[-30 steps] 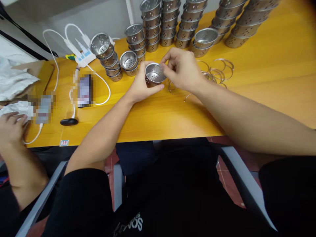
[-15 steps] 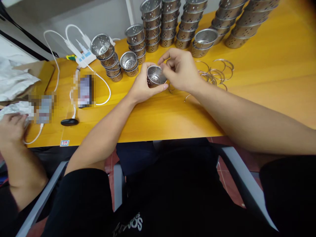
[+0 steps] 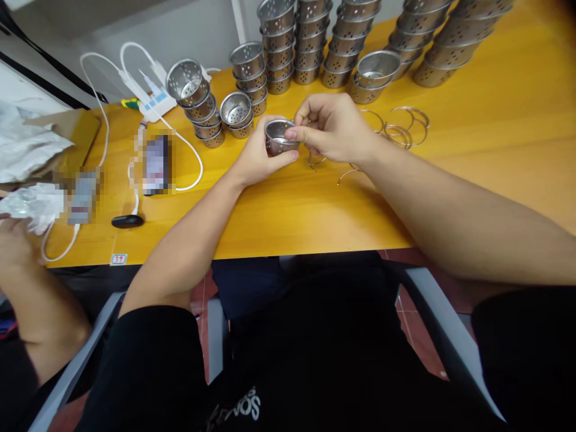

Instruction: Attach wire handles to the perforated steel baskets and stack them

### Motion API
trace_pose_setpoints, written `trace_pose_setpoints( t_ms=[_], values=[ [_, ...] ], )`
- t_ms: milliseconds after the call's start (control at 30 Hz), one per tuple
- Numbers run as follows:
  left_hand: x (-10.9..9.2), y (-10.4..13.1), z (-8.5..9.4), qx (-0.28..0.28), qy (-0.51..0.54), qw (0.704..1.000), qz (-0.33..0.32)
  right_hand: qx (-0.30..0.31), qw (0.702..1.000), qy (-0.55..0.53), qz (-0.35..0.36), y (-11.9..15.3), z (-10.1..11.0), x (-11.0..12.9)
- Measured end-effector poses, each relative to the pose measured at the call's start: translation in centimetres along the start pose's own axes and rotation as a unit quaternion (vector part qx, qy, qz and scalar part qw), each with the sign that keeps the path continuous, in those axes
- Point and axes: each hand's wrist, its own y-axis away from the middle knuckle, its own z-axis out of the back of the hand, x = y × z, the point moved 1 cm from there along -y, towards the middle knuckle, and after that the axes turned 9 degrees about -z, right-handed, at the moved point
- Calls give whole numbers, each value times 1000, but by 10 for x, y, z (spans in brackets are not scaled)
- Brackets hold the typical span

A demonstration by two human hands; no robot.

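A perforated metal strainer basket is held over the table in my left hand, its fingers and thumb wrapped round the side. The basket's mouth faces up and tilts a little toward me. At its right rim, my right hand is closed in a pinch, thumb over the edge; whatever it grips is hidden by the fingers. Several thin curved wire handles lie loose on the table to the right, partly behind my right wrist. A few more wire pieces lie just below my right hand.
Tall stacks of strainer baskets stand along the back, with shorter stacks at left. A power strip with white cables, a phone and a black oval object lie leftward. Another person's hand is at far left.
The basket has tipped and shifted slightly left in my left hand. My right hand's thumb has moved left onto the basket's rim. The other person's hand has drawn down and left.
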Motion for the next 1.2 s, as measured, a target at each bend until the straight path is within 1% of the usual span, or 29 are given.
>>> trace_pose_setpoints(
  t_ms=[200,367,433,567,633,767,933,1000,1100,1200],
  values=[
    [-3,-2,0,17,-29,999,-6,9,1000,12,-3,2,1,1],
    [-2,-2,-1,9,-17,1000,14,-3,998,57,11,0,-2,-3],
    [-1,-2,-1,2,-18,999,33,-20,997,75,22,0,-3,-1],
    [-5,-3,2,-15,-32,997,62,-80,991,96,51,1,0,1],
    [-7,-4,6,-21,-36,997,66,-88,988,106,66,0,4,-1],
    [-5,-4,13,-24,-48,997,53,-70,979,150,122,-3,11,-9],
    [-1,-2,15,-26,-53,998,27,-40,959,220,175,-3,13,-13],
    [0,-1,15,-22,-62,997,29,-22,956,234,176,-2,13,-13],
    [1,-1,14,-21,-71,997,35,-2,961,226,161,-2,14,-14],
    [3,-1,14,-24,-63,998,20,5,968,204,144,-4,14,-14]
  ],
)
